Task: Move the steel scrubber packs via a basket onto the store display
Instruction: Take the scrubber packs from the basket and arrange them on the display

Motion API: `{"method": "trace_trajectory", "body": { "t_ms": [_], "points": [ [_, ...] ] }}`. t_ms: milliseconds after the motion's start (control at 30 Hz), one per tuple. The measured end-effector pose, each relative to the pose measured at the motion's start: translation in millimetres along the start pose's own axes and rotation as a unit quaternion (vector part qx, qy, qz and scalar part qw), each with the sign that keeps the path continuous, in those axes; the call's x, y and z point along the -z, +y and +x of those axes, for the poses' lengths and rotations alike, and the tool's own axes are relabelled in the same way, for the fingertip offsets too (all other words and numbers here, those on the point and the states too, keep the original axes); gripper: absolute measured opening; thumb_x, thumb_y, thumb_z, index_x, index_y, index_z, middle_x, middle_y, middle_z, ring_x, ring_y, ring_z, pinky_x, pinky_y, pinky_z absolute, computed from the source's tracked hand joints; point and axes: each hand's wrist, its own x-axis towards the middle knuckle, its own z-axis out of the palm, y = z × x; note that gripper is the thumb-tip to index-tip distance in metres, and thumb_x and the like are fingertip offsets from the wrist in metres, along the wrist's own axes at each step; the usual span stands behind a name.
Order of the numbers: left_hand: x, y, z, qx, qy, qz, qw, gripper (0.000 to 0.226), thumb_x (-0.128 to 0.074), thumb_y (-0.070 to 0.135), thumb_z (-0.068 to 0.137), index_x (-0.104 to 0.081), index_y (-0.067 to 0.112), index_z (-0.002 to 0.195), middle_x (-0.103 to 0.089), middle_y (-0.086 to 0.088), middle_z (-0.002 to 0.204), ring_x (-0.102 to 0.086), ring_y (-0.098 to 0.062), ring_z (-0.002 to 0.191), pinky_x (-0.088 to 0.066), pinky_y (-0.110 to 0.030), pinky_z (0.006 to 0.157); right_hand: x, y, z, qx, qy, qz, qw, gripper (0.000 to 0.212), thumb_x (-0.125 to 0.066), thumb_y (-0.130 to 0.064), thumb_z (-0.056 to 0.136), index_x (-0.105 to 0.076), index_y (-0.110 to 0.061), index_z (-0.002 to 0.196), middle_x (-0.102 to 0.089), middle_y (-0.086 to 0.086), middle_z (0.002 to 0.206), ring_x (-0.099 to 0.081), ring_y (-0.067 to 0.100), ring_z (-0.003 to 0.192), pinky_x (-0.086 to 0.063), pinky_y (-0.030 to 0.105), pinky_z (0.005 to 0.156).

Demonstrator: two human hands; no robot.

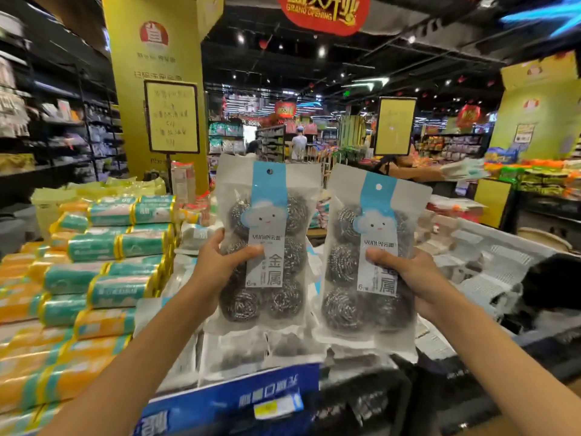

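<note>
While upright side by side, left pack [270,215] clamped in left hand [220,262] fingers; right pack [377,218] in right hand [408,275] fingers

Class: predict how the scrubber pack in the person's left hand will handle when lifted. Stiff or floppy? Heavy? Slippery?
Probably light: the left hand holds the left pack upright by one side, as the right hand does the right pack. Likely firm: six wire balls fill it, its flat top might flop. Glossy film may slip.
</note>
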Motion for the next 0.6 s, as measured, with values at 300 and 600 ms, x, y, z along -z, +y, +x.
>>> {"method": "trace_trajectory", "body": {
  "t_ms": [300, 600],
  "points": [
    [0.0, -33.8, 161.3, 0.002, 0.025, 0.018, 1.000, 0.086, -0.085, 0.023, 0.050, -0.051, 0.010, 0.128, -0.071, -0.008, 0.107, -0.070, -0.025, 0.090, -0.056, -0.035, 0.068, -37.5, 28.2, 182.3, -0.024, -0.044, -0.014, 0.999, 0.032, -0.079, -0.011, 0.061, -0.068, -0.009, 0.092, -0.074, 0.004, 0.071, -0.070, 0.015, 0.060, -0.054, 0.025, 0.048],
    [-9.4, -88.6, 285.9, 0.044, 0.077, 0.044, 0.995, 0.067, -0.079, 0.016, 0.063, -0.054, 0.005, 0.124, -0.071, -0.012, 0.105, -0.070, -0.025, 0.089, -0.056, -0.037, 0.074, -63.0, 79.2, 344.3, -0.089, -0.078, -0.040, 0.992, 0.043, -0.080, -0.008, 0.065, -0.064, -0.001, 0.104, -0.072, 0.013, 0.087, -0.070, 0.019, 0.063, -0.059, 0.032, 0.056]
  ]
}}
